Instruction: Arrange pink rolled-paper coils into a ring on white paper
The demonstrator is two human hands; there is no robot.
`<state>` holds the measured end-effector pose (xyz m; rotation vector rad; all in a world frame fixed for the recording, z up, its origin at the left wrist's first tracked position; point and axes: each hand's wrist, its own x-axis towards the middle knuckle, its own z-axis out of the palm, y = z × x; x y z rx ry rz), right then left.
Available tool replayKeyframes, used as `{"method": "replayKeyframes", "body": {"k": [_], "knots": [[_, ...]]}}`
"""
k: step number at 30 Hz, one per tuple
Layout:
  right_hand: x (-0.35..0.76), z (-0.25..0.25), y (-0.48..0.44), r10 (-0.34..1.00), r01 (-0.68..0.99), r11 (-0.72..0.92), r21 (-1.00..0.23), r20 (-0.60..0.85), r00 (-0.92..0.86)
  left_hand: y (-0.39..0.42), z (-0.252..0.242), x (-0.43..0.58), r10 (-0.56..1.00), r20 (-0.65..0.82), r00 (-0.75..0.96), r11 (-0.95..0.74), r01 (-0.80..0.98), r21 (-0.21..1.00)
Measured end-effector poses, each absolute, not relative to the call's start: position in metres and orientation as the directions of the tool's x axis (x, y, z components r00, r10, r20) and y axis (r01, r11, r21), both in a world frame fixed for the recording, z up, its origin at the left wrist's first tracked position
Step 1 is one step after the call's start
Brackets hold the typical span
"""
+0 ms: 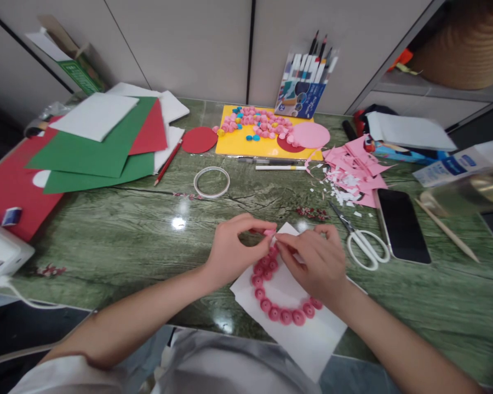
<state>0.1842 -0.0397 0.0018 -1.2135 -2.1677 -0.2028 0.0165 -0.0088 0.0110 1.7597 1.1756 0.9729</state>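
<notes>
Between finger and thumb, my left hand (237, 245) pinches a small pink paper coil (268, 233). The fingertips of my right hand (315, 261) meet it there, closed on a tiny white piece (273, 239) that may be tape. Both hands are over a white sheet of paper (308, 350) near the table's front edge. On that sheet, several darker pink paper coils (286, 316) form a curved row like part of a ring. My right hand and wrist hide some of the ring's right side.
White-handled scissors (367, 249) and a phone (403, 225) lie to the right, below pink paper scraps (359, 164). A tape roll (211, 182) is left of centre. Loose coils cover a yellow sheet (246, 148) at the back. Green and red sheets (94, 137) lie left.
</notes>
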Motion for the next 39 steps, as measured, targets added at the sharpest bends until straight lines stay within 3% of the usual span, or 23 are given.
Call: {"method": "replayKeyframes", "body": {"k": [16,28,39], "knots": [[0.1832,0.0028,-0.0387,0.743,0.819,0.531,-0.216,0.584,-0.328,-0.0105,0.0102,0.0172,0.936,0.177,0.304,-0.281,0.345,0.895],[0.1824,0.0027,-0.0376,0.726,0.813,0.556,-0.175,0.579,-0.371,-0.0121,0.0079,0.0179,0.93,0.173,0.323,-0.288,0.35,0.891],[0.1847,0.0019,-0.0369,0.747,0.813,0.547,-0.198,0.553,-0.368,-0.0096,0.0046,0.0181,0.942,0.103,0.319,-0.188,0.249,0.95]]}}
